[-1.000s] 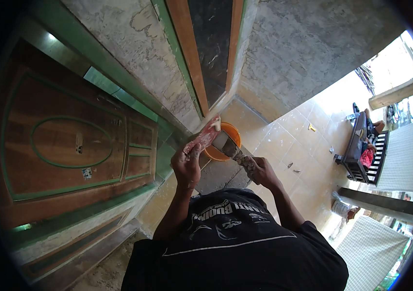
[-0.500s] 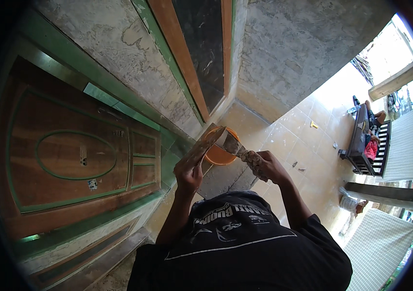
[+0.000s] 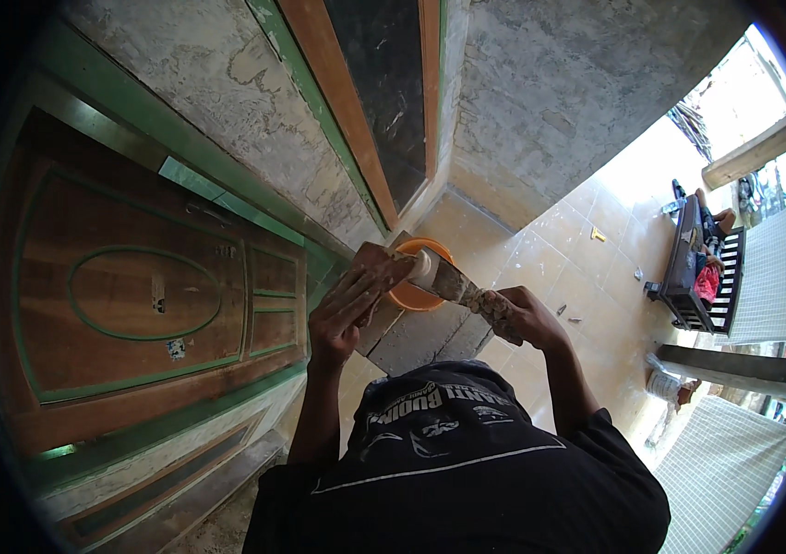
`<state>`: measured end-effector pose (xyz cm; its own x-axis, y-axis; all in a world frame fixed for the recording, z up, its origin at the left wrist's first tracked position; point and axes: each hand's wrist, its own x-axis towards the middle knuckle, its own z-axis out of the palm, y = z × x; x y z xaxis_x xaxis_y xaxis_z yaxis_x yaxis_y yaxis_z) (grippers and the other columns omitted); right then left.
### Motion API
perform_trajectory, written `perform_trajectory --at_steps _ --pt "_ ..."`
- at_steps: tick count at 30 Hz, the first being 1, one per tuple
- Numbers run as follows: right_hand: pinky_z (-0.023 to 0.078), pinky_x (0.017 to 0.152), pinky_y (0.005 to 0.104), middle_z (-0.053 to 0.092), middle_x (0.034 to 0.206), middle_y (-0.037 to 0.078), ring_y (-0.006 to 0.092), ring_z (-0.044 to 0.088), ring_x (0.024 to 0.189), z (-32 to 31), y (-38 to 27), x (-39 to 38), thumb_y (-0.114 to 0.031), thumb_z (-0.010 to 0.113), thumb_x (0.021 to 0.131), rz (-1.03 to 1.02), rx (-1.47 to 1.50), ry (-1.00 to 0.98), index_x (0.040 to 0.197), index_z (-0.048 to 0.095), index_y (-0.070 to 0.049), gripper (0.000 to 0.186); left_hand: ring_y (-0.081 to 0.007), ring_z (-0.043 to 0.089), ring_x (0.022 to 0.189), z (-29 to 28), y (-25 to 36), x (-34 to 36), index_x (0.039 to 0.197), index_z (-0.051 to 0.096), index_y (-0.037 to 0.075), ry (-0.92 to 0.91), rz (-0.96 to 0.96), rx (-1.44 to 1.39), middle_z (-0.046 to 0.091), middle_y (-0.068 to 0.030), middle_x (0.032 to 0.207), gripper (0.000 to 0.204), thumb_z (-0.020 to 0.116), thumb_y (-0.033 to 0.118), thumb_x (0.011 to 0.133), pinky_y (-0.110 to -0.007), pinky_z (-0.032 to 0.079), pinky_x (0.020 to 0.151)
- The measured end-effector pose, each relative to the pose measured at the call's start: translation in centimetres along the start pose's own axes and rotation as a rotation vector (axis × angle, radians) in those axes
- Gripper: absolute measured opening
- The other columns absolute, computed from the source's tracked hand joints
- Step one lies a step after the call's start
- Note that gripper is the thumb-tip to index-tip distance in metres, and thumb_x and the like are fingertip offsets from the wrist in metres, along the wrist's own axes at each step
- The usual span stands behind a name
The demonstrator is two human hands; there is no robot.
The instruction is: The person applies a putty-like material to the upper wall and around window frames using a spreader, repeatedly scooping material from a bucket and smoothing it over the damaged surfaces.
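Note:
My left hand (image 3: pixel 336 323) grips a flat, putty-smeared piece (image 3: pixel 380 260) that looks like a small board, its fingers laid along it. In my right hand (image 3: pixel 529 319) is a putty knife (image 3: pixel 449 283), its handle crusted with dried filler. A pale lump of putty (image 3: pixel 423 268) sits where the blade's end meets the board. Both tools are held above an orange bucket (image 3: pixel 445 251), which they partly cover; its contents are mostly hidden.
Under the bucket is a grey plank surface (image 3: pixel 430 340). A plastered wall (image 3: pixel 550 102) and window frame (image 3: pixel 319 55) stand ahead, a wooden door (image 3: pixel 144 295) at left. On the tiled floor lies a yellow tool (image 3: pixel 598 234). A person sits on a dark bench (image 3: pixel 685 254) at right.
The board has turned from steeply tilted to showing more of its flat face. The knife's blade has swung with it, and the putty lump now shows at the blade's end.

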<state>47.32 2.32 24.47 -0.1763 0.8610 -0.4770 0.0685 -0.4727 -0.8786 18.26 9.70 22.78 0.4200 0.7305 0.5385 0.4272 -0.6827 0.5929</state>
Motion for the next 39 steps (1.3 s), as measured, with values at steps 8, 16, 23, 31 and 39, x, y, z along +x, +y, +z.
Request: perform_trajectory --at_steps 8,16,23,31,39 --pt "0.035 0.047 0.0211 0.047 0.064 -0.001 0.0055 0.042 0.052 2.2 0.9 1.2 -0.037 0.045 0.094 -0.255 0.259 0.017 0.099 0.055 0.003 0.041 -0.0195 0.065 0.082 0.8 1.2 -0.4 0.104 0.056 -0.004 0.346 -0.757 -0.773 0.064 -0.0138 0.095 0.022 0.055 0.000 0.082 -0.034 0.053 0.078" --pt "0.045 0.078 0.0335 0.058 0.099 0.011 0.0257 0.054 0.090 4.9 2.6 3.5 -0.001 0.068 0.070 -0.692 -0.521 0.502 0.111 0.061 -0.008 0.043 -0.0210 0.065 0.083 -0.7 1.3 0.4 0.106 0.051 -0.004 0.014 -1.048 -1.400 0.062 -0.0148 0.097 0.025 0.050 -0.003 0.081 -0.033 0.056 0.075" --pt "0.040 0.081 0.0386 0.058 0.097 0.008 0.0260 0.051 0.091 2.9 2.5 2.2 -0.010 0.070 0.069 -0.726 -0.810 0.567 0.109 0.065 -0.016 0.041 -0.0207 0.064 0.085 -1.8 0.0 0.1 0.112 0.048 -0.004 0.031 -1.028 -1.448 0.061 -0.0139 0.101 0.029 0.049 -0.003 0.083 -0.031 0.056 0.074" --pt "0.044 0.073 0.0320 0.058 0.090 0.008 0.0224 0.053 0.084 1.8 3.4 0.7 -0.008 0.065 0.077 -0.691 -0.852 0.547 0.111 0.061 -0.006 0.034 -0.0172 0.064 0.077 -2.9 -1.3 -0.6 0.113 0.049 -0.001 0.080 -0.943 -1.536 0.062 -0.0099 0.096 0.030 0.050 -0.001 0.083 -0.027 0.055 0.065" --pt "0.029 0.033 0.0193 0.047 0.055 0.001 0.0053 0.038 0.036 4.1 0.5 -1.2 -0.043 0.042 0.093 -0.220 0.266 -0.015 0.091 0.054 0.001 0.045 -0.0177 0.058 0.088 -0.4 2.4 2.0 0.107 0.048 0.001 0.554 -0.735 -1.060 0.057 -0.0096 0.099 0.024 0.055 0.004 0.084 -0.031 0.050 0.077"
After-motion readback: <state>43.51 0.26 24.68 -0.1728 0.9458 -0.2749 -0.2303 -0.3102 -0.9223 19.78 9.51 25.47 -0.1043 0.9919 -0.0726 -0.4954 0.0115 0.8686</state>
